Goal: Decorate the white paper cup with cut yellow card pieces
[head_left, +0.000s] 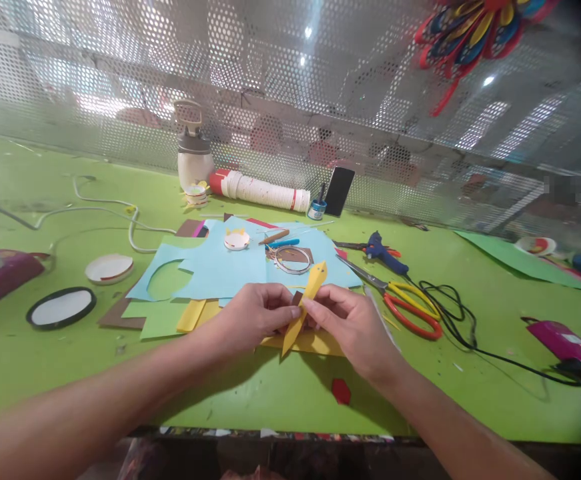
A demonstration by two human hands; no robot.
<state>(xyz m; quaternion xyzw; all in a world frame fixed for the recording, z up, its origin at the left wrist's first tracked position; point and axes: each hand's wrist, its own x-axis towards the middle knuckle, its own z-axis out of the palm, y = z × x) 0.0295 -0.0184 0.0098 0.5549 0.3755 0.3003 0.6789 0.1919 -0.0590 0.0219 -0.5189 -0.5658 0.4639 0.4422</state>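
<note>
Both hands meet above the front middle of the green table. Between them is a narrow, pointed yellow paper piece with small dark marks near its upper end, tilted up to the right. My right hand pinches its middle between thumb and fingers. My left hand is closed at its left side, with a small brown paper piece showing by the thumb and forefinger. The fingers hide where the two pieces meet. A yellow sheet lies below the hands, and a red paper hexagon nearer the front edge.
Cut blue paper carries a hoop and pens. Orange-and-yellow-handled scissors, a blue glue gun and a black cord lie right. A spray bottle, a stack of white cups and a phone stand behind.
</note>
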